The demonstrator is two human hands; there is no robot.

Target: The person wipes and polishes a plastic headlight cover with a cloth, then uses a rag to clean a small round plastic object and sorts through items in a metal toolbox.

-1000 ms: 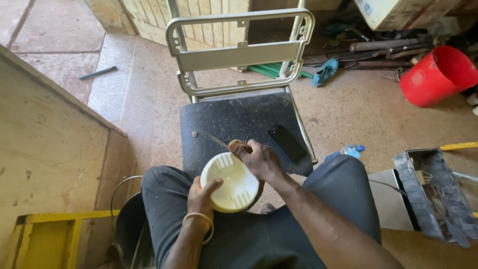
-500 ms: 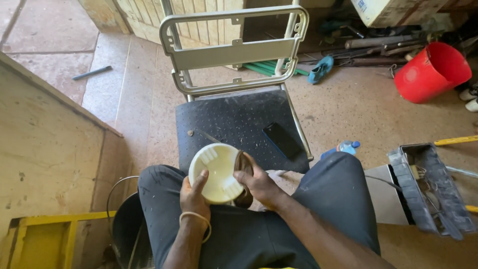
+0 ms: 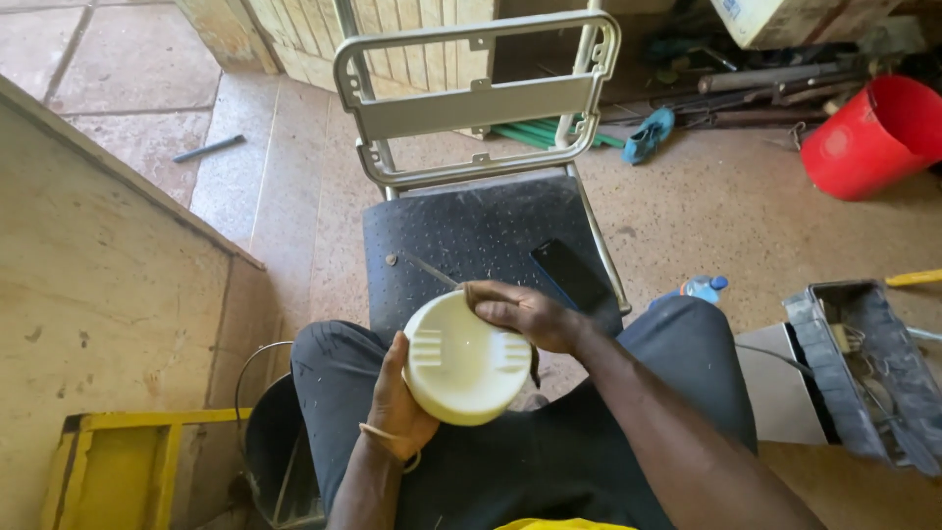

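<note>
Tiled floor (image 3: 147, 137) and bare concrete surround a seated person, viewed from above. At far left, a plywood panel (image 3: 98, 324) stands on edge, with a yellow frame (image 3: 108, 461) at its foot. Just right of the frame, a dark bucket (image 3: 270, 461) sits beside the person's left knee.

Left hand (image 3: 397, 407): fingers curled, palm cupping the left edge of a round cream disc (image 3: 461, 358). The disc is held over the lap, face up, showing slotted recesses.

Right hand (image 3: 525, 314): fingers closed over the disc's upper right rim. A thin metal tool (image 3: 427, 267) projects from under this hand toward the upper left; whether the hand grips it cannot be told.

Directly ahead stands a metal chair (image 3: 476, 108) with a black perforated seat. A dark phone (image 3: 574, 278) lies on the seat's right side.

Further right: a blue-capped bottle (image 3: 702, 289) on the floor, a grey metal tray (image 3: 868, 368) near the right knee, and a red bucket (image 3: 873, 137) at upper right.
</note>
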